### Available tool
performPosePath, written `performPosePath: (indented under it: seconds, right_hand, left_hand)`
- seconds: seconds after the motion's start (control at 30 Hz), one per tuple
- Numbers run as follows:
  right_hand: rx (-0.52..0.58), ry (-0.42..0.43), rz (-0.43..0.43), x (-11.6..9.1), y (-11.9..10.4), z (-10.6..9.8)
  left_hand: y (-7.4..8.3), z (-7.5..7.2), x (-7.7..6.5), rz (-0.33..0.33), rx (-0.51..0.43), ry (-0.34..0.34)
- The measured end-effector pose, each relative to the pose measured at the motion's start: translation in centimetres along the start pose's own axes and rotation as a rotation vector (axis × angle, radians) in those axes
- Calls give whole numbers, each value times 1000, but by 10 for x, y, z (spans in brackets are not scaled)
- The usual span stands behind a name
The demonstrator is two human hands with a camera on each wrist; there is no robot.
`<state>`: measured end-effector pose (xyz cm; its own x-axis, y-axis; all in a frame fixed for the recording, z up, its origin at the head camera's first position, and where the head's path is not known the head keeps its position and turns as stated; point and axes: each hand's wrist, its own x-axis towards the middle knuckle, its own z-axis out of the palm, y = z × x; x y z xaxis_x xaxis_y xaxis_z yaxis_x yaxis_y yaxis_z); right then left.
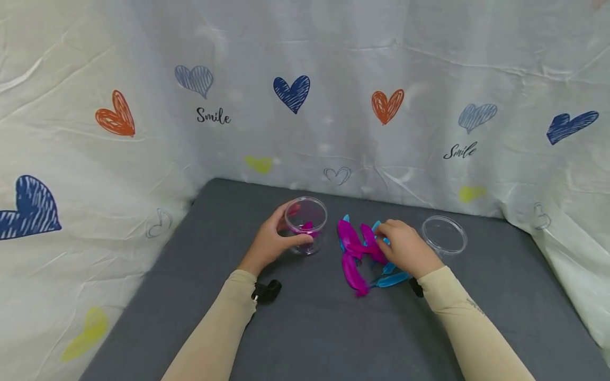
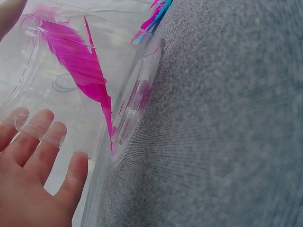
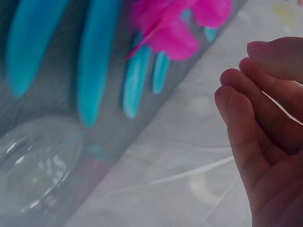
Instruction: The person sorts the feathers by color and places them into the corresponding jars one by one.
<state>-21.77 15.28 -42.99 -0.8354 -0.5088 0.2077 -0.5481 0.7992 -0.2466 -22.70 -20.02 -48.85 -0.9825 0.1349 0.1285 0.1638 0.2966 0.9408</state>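
Note:
On the left, my left hand (image 1: 270,242) grips a clear round jar (image 1: 308,246) that stands upright on the table. Its thumb lies across the near side and the other fingers reach round the far side. A magenta feather (image 2: 78,66) leans inside the jar. To the right of the jar lies a loose pile of magenta feathers (image 1: 353,272) and blue feathers (image 1: 393,279). My right hand (image 1: 404,246) is over the right part of this pile, its fingers bent. In the right wrist view nothing shows between its thumb and fingers (image 3: 241,111).
A clear round lid (image 1: 445,234) lies on the table beyond my right hand. The dark grey tabletop (image 1: 314,333) ends at a white curtain (image 1: 343,137) printed with hearts. Black wrist straps (image 1: 268,290) sit at the cuffs of both sleeves.

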Motion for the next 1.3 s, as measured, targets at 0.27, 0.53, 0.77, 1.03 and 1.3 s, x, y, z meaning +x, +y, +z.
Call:
performPosePath:
  seconds: [0.27,0.53,0.77,1.03,1.3]
  right_hand:
    - [-47,-17,-12,-8,8,10]
    - [-75,-31,-16,-10,13,19]
    - [-85,-25,-26,-10,13,24]
    - [-89,-44,16,-13,12,27]
    - [-111,-23,17,-14,13,32]
  left_hand:
    - [1,-2,-2,-9,2,-1]
    - [0,-3,0,-3,-4,-2]
    - [1,-3,-2,6,-20,-1]
    - [2,0,-1,9,-23,-8]
    - [-2,0,-1,3,-5,2]
